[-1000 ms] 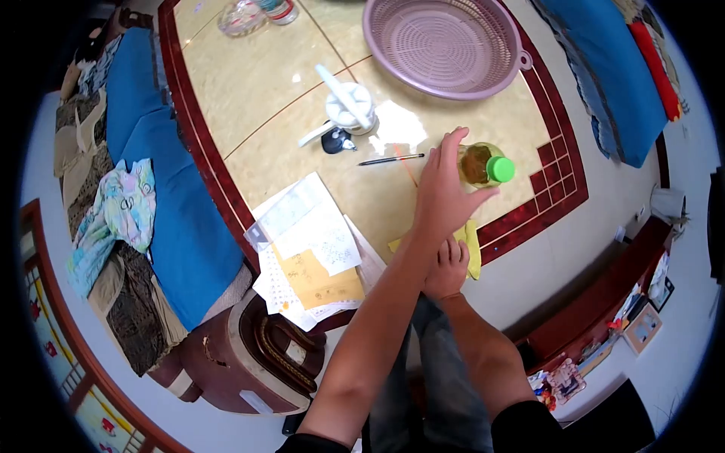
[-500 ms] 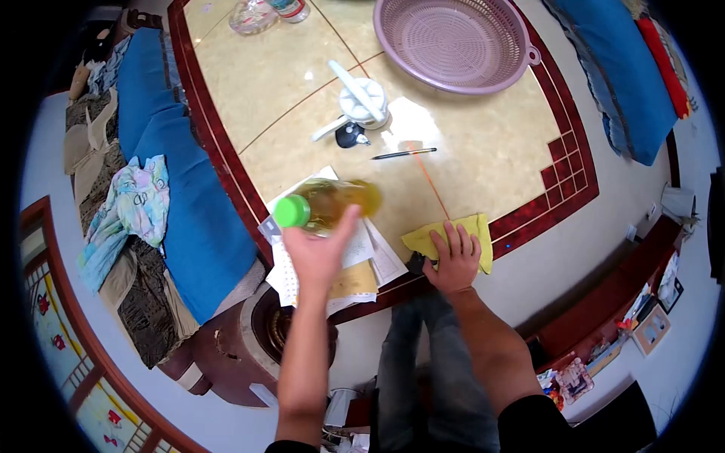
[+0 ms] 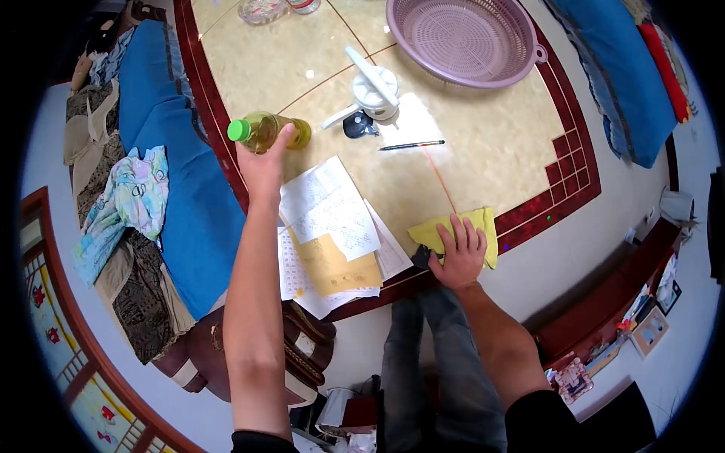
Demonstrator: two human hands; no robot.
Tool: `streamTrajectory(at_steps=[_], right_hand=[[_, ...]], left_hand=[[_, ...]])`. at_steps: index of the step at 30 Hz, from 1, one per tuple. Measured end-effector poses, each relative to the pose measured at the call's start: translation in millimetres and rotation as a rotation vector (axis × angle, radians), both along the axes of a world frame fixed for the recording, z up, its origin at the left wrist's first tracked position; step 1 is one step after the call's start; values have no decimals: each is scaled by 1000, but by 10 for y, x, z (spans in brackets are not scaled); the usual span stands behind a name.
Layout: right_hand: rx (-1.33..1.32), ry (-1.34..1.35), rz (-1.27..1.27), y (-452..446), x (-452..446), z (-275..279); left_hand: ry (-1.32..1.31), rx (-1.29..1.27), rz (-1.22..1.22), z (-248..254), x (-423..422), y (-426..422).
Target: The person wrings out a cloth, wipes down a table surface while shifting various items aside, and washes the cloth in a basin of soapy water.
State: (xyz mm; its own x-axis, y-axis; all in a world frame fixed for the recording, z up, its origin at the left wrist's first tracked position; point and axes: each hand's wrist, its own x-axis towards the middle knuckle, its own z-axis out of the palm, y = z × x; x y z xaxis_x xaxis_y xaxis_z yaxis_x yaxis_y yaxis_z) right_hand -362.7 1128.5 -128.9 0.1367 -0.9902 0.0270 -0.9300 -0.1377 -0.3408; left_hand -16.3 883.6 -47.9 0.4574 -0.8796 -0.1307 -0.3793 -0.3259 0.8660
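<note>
My left hand (image 3: 262, 162) is wrapped round a clear bottle (image 3: 263, 130) of yellow-brown liquid with a green cap, tilted over the left side of the table. Below it lie white handwritten papers (image 3: 325, 192) and a tan envelope-like sheet (image 3: 340, 268). My right hand (image 3: 460, 253) lies with fingers stretched out on a folded yellow cloth (image 3: 486, 226) at the table's near edge. A small black object (image 3: 421, 257) sits beside its thumb, partly under the cloth; its kind is unclear.
A pink plastic basket (image 3: 529, 68) stands at the far right of the table (image 3: 498, 151). Near the middle are a white lidded jug-like container (image 3: 375, 90), a black object (image 3: 358, 125) and a pen (image 3: 411, 145). A glass dish (image 3: 263, 10) is at the back.
My left hand has carried the bottle up and left, away from above the papers, uncovering them. My right hand stays on the yellow cloth. The view has shifted slightly.
</note>
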Motion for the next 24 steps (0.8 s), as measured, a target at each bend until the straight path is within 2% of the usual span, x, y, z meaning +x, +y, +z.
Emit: streamTrajectory(at_steps=[1,4,5,7,8,10,13,16,19,22,24], right_hand=[[-4,2,-1,0,3,-7],[1,-5,-19,0,34,11],[3,-4,-28,-18,20,6],[-4,-11,-29,-10,14,2],[-8,-10,-26,-12,4,-7],[5,-26,-35,-9,2,-11],[1,-29,-30,10,-8,-49],[3,-25,-37,5,-14,-55],[16,-33,-47,2,-17,-26],[5,-50,-58,-8,-2,-34],[9,-55,-57,20,-14,-30]], left_hand=[[-10,-18,34,25,-64,45],[15,32,469,-212,-265,359],[-88,0,417,-422,-258,577],[-152,36,129,-467,-481,890],[-110,97,-105,-374,-742,921],[-393,-83,-660,-385,-1020,835],[-466,-126,-990,-405,-1365,622],[-527,-134,-1138,-437,-1499,484],[-536,-16,-1110,-426,-1479,391],[-580,-8,-1045,-332,-1379,376],[-583,-16,-1094,-210,-1234,442]])
